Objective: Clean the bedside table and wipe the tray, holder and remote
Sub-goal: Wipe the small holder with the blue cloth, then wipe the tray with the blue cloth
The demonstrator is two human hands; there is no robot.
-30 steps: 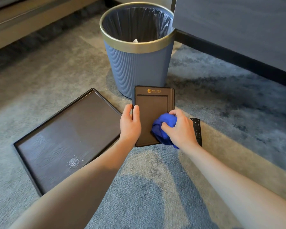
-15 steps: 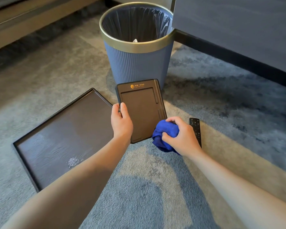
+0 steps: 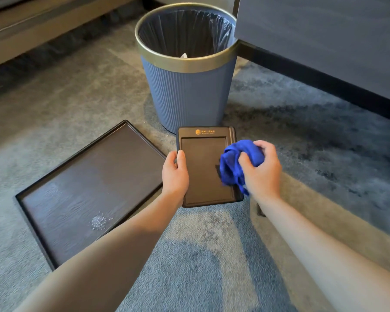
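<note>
A dark brown holder (image 3: 203,167) with a gold logo at its top is held above the carpet, face up. My left hand (image 3: 175,175) grips its left edge. My right hand (image 3: 260,172) is closed on a bunched blue cloth (image 3: 236,163) that presses on the holder's right side. The large dark tray (image 3: 81,190) lies on the carpet to the left, with a small wet or shiny patch near its front. Only a sliver of the black remote (image 3: 260,210) shows beside my right forearm.
A blue ribbed waste bin (image 3: 187,91) with a gold rim and black liner stands just behind the holder. Dark grey furniture (image 3: 324,37) rises at the right, a wooden base (image 3: 43,25) runs along the back left. Grey patterned carpet covers the floor.
The holder swung left and tilted, then came back to the right and squared up. My right hand with the cloth moved up from the holder's lower right corner onto its right side.
</note>
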